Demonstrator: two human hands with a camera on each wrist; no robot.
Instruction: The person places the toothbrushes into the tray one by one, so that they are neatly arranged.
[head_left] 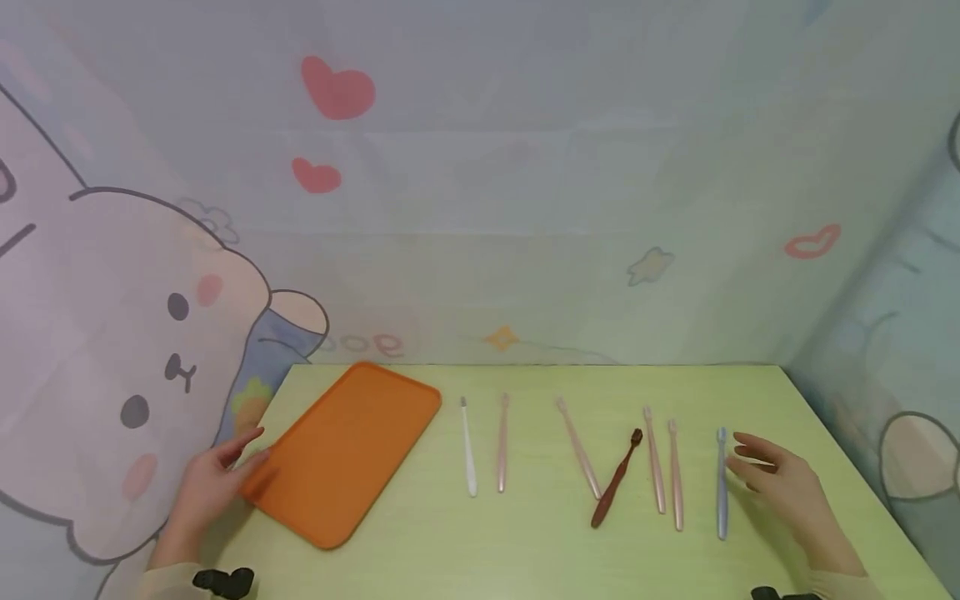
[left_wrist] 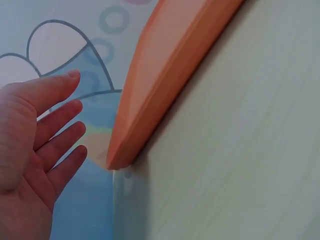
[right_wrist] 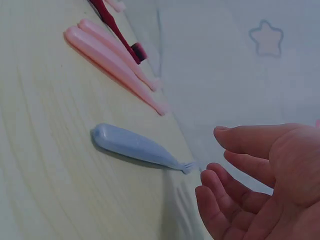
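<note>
My left hand (head_left: 212,483) is beside the near left edge of an orange tray (head_left: 345,458), fingers loosely spread and holding nothing. In the left wrist view the fingertips are apart from the tray's corner (left_wrist: 122,155). My right hand (head_left: 783,483) hovers just right of a blue toothbrush (head_left: 722,483), its fingers relaxed with nothing between them. The right wrist view has the blue toothbrush (right_wrist: 135,145) lying flat, its head toward my fingers. Left of it lie two pink toothbrushes (head_left: 655,462) side by side and a dark red toothbrush (head_left: 617,479) at a slant.
Another pink toothbrush (head_left: 579,450) meets the dark red one near its handle. Farther left lie one more pink toothbrush (head_left: 502,446) and a white toothbrush (head_left: 468,450), near the tray. A printed cloth (head_left: 480,208) hangs behind the pale green table (head_left: 540,558) and along its sides.
</note>
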